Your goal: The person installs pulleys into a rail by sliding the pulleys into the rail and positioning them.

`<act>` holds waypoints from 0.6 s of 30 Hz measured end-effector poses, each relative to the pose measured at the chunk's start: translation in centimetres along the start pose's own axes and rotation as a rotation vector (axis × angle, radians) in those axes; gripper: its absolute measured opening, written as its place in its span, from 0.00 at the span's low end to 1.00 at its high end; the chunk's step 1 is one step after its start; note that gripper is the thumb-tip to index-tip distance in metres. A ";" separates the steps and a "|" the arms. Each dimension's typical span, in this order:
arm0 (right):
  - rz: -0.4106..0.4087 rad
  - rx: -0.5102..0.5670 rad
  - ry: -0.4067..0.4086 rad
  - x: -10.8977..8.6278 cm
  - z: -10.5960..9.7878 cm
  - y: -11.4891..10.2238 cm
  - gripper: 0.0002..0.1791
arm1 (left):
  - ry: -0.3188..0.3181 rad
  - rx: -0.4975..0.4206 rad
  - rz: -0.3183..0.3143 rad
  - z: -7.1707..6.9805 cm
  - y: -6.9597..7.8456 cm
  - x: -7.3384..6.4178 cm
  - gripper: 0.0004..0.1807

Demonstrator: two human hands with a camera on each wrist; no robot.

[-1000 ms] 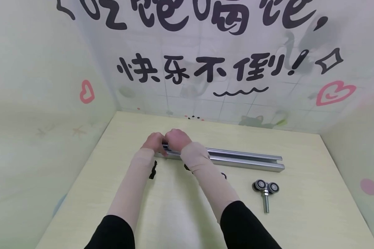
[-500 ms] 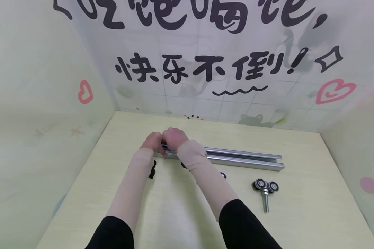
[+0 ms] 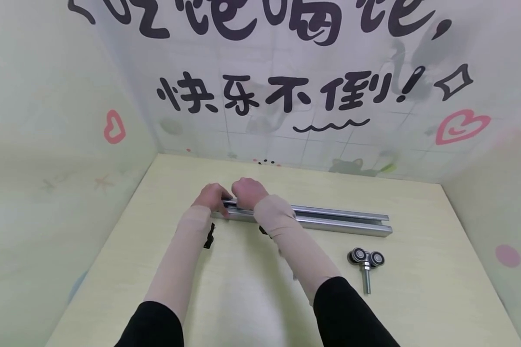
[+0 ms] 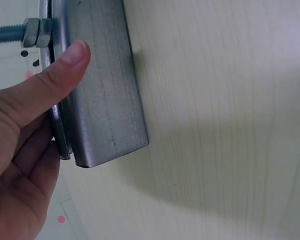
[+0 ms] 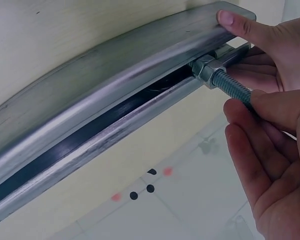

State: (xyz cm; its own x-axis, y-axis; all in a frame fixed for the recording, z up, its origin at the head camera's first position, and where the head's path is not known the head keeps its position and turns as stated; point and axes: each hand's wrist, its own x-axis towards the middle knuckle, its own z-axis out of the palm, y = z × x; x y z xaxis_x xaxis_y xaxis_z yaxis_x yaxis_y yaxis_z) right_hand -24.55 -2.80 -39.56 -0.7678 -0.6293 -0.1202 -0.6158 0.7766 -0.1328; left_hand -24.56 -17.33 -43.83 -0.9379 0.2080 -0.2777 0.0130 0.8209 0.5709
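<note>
A grey metal channel rail (image 3: 343, 224) lies lengthwise on the table, its slot facing up. My left hand (image 3: 210, 196) grips its left end, the thumb along the near face of the rail (image 4: 100, 95) and the fingers on the far side. Just to the right, my right hand (image 3: 248, 193) is over the slot. In the right wrist view it pinches a threaded bolt (image 5: 232, 87) between thumb and fingers. Two hex nuts (image 5: 208, 70) sit on the bolt at the slot's mouth. Whatever the bolt joins inside the rail is hidden.
On the table (image 3: 434, 270), right of the arms, lies a roller hanger (image 3: 366, 265) with wheels and a threaded bolt. Small parts beside the right forearm are almost wholly covered by it. Printed walls (image 3: 252, 140) stand behind and at both sides.
My right hand has shifted slightly right along the rail, opening a small gap from the left hand. The left hand keeps its grip. The head view has turned slightly.
</note>
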 end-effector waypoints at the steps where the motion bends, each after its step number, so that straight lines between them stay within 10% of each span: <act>1: 0.002 0.003 -0.004 -0.1 0.0 0.1 0.05 | -0.001 0.000 0.005 -0.1 0.0 -0.1 0.30; 18: -0.014 0.039 -0.004 -1.8 -0.1 2.5 0.04 | -0.010 -0.006 0.013 0.2 -0.4 0.3 0.32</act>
State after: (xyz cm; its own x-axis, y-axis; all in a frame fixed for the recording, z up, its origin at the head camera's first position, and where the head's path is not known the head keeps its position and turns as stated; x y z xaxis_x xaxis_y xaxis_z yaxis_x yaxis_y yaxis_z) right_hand -24.72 0.23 -39.62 -0.7587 -0.6399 -0.1217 -0.6186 0.7664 -0.1732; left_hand -24.81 -17.50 -44.37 -0.9341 0.2242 -0.2778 0.0233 0.8149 0.5791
